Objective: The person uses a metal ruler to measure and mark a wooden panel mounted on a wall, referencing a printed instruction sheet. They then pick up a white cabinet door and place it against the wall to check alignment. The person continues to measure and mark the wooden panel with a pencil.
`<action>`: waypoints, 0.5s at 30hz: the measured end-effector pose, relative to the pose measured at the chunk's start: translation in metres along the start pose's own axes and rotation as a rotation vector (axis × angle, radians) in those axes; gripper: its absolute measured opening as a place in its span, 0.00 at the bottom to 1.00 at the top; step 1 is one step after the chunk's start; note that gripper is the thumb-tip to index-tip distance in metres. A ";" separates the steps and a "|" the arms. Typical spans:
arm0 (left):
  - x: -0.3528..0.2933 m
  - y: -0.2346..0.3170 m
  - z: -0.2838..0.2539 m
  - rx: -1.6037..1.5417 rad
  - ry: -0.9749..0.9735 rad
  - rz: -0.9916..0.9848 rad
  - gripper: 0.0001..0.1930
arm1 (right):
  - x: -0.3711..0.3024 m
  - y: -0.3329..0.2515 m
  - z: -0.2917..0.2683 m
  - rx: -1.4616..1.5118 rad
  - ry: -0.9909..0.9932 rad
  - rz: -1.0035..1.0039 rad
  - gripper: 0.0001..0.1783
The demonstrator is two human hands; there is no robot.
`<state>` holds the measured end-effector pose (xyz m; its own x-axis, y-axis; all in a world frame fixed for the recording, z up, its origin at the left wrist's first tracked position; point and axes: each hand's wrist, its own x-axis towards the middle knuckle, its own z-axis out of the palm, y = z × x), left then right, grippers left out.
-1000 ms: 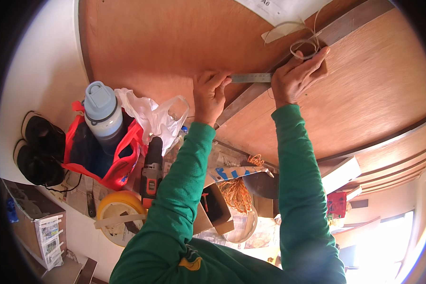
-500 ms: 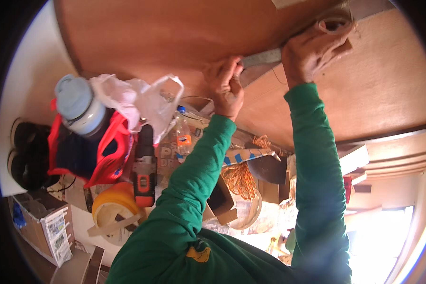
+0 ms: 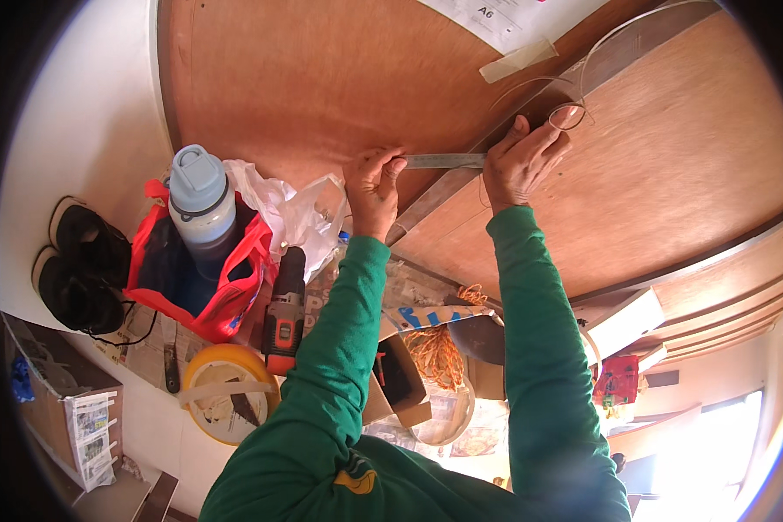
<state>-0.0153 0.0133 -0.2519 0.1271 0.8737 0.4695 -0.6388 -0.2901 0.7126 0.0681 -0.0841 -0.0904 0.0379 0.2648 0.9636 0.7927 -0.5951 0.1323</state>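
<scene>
My left hand pinches the left end of a thin grey metal ruler between thumb and fingers. The ruler lies level across a dark wooden trim strip between two brown panels. At its other end is my right hand, fingers stretched along the trim and the palm side by the ruler's tip, which it partly hides. A thin pale wire curves down from the top and loops by the right fingertips; whether they grip it is unclear. Both arms reach up in green sleeves.
Left of my arms are a red bag holding a blue-lidded bottle, a cordless drill, black shoes, a yellow tub and a plastic bag. Orange rope and an open cardboard box lie between them.
My view has shifted, showing more of the upper panel and a taped paper. The ruler has gone from tilted to nearly level in view. My right fingers have straightened out.
</scene>
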 end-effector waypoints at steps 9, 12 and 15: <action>-0.019 -0.011 0.012 0.213 0.110 0.080 0.06 | -0.007 0.007 0.011 -0.027 0.104 -0.106 0.38; -0.035 -0.013 0.015 0.163 0.124 0.035 0.08 | -0.008 0.003 0.009 -0.021 0.125 -0.107 0.37; -0.039 -0.011 0.021 0.287 0.155 0.065 0.07 | -0.004 0.003 0.013 -0.058 0.169 -0.135 0.36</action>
<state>0.0021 -0.0259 -0.2673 -0.0378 0.8925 0.4495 -0.3992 -0.4258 0.8120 0.0783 -0.0764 -0.0967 -0.1729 0.2171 0.9607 0.7469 -0.6069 0.2716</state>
